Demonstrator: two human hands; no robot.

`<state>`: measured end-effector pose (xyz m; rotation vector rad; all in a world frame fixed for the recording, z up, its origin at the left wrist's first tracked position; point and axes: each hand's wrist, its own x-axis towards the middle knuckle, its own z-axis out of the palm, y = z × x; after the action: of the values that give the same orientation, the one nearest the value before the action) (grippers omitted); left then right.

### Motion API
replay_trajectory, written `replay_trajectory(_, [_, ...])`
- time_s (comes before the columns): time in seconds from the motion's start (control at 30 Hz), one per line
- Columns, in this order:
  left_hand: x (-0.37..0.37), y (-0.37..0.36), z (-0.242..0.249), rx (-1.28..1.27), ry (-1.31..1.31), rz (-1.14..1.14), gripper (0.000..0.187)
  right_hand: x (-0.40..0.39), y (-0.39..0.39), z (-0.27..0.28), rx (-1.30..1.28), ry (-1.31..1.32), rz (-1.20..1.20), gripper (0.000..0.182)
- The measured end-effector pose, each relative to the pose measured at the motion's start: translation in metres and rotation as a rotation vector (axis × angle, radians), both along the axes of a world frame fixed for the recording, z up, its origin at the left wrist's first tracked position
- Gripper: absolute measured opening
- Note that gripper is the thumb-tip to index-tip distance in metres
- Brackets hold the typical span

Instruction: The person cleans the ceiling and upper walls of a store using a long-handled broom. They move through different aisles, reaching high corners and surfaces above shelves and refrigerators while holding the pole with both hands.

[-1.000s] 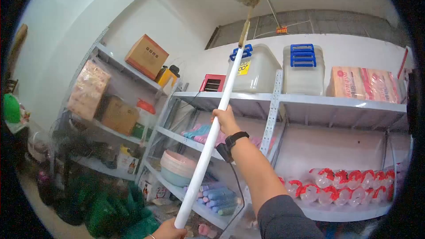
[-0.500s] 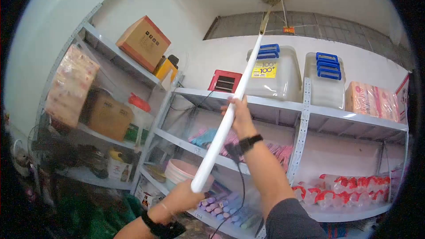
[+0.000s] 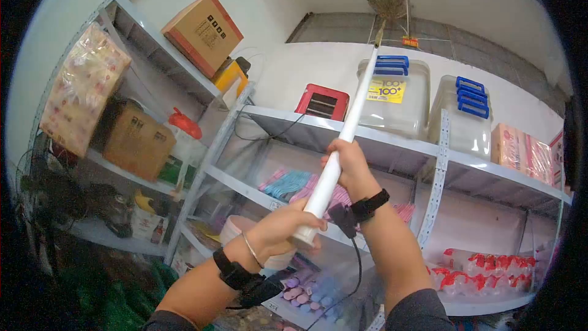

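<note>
A long white pole with a bristly brush head at its far end makes up a broom [image 3: 347, 132], slanting up and away from me. Its bristles [image 3: 387, 5] are near the ceiling, beside a thin cord. My left hand [image 3: 285, 227] is wrapped round the pole close to its lower end. Higher up the pole, my right hand [image 3: 346, 162] grips it too. Both wrists carry dark straps, and a black cable hangs below the right one. Behind the pole stand a clear storage bin [image 3: 398, 110] with blue latches and a red box [image 3: 323, 103] on the upper shelf.
Metal shelving [image 3: 392, 144] fills the wall ahead, with another rack [image 3: 184, 67] on the left holding cardboard boxes [image 3: 205, 34]. Red-topped clear packages [image 3: 484, 273] lie low on the right. A second clear bin [image 3: 468, 125] and pink packs [image 3: 520, 152] share the upper shelf.
My left hand has risen and now shows more fully on the pole. The brush end appears slightly lower and further right. The view has shifted, too.
</note>
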<state>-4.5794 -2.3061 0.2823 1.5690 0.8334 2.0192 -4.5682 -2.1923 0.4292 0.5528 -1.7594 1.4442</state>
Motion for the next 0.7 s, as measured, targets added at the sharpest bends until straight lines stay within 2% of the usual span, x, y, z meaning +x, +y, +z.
replay_trajectory(0.13, [-0.028,-0.016,0.011,0.062,-0.061,-0.145,0.037,-0.018,-0.026,0.017,0.02,-0.047,-0.093,0.021])
replay_trajectory(0.27, [-0.049,-0.057,0.022,0.088,-0.057,-0.178,0.037,-0.041,-0.064,0.032,0.009,-0.061,-0.137,0.02])
replay_trajectory(0.37, [-0.071,-0.089,0.029,0.182,-0.029,-0.374,0.039,-0.058,-0.103,0.039,0.022,-0.069,-0.186,0.02])
replay_trajectory(0.47, [-0.087,-0.123,0.032,0.177,-0.012,-0.358,0.042,-0.076,-0.137,0.04,0.034,-0.04,-0.188,0.027])
replay_trajectory(0.7, [-0.147,-0.148,-0.005,0.178,-0.098,-0.405,0.05,-0.129,-0.169,0.01,0.063,-0.033,-0.206,0.03])
